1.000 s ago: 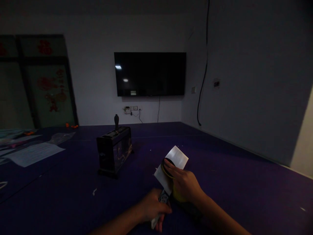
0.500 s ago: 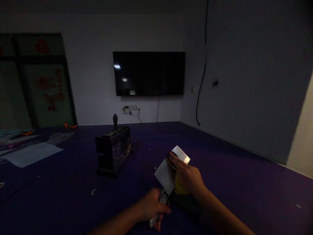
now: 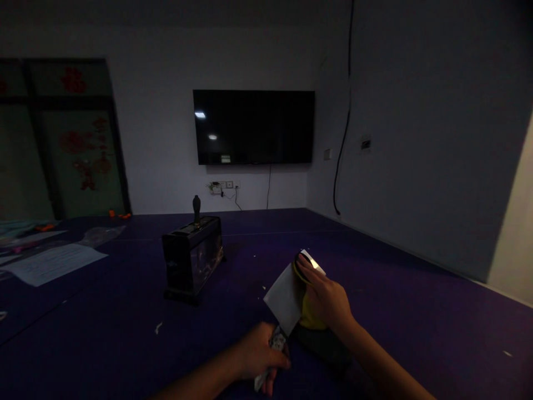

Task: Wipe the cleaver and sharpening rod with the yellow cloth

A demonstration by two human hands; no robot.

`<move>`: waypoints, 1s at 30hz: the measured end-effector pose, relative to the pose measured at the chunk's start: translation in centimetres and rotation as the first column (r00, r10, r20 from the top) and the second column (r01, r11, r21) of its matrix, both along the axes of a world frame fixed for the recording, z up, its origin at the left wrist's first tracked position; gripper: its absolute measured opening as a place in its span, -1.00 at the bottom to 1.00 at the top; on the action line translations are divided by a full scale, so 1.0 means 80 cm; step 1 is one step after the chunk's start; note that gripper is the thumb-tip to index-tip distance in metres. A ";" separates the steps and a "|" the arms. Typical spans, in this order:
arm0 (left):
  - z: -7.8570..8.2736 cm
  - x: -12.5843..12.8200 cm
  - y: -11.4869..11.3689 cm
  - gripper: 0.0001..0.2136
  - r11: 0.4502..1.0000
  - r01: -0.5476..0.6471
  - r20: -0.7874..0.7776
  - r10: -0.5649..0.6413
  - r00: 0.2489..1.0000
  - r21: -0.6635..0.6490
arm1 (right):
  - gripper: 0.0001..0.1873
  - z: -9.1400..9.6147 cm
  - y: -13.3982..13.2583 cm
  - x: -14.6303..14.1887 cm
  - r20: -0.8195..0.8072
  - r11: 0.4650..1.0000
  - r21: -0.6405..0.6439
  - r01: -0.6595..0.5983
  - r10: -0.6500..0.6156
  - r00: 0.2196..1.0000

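My left hand [image 3: 266,353] is closed round the handle of a cleaver [image 3: 284,297], low in the middle. The handle seems wrapped in crumpled whitish material [image 3: 278,340]. Its broad pale blade slants up and to the right, with a bright glint near the far end. My right hand [image 3: 327,297] presses a yellow and dark cloth [image 3: 311,315] against the blade's right side and upper end, fingers bent over it. Part of the blade is hidden by the cloth and fingers, and the cloth's dark lower part hangs near the tabletop.
A black knife block [image 3: 194,258] with one dark handle [image 3: 196,208] sticking up stands left of the cleaver. Printed sheets [image 3: 58,264] and clear plastic [image 3: 100,235] lie at the far left. White scraps dot the purple surface [image 3: 125,333]. A television [image 3: 255,128] hangs on the wall.
My right hand and the cloth have slid slightly to the right across the blade, baring more of its left part. My left hand keeps its grip in nearly the same place.
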State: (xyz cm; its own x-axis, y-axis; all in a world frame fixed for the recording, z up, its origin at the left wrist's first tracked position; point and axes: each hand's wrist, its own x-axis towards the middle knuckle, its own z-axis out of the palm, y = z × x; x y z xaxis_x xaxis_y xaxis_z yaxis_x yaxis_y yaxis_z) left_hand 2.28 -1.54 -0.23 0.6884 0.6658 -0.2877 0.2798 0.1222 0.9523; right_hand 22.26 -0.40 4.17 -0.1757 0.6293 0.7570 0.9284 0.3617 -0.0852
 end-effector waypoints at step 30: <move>0.007 0.001 -0.005 -0.83 1.000 0.016 -0.019 -0.016 1.000 0.013 | -0.50 0.002 -0.001 0.008 -0.134 0.988 0.091 0.126 -0.113 0.984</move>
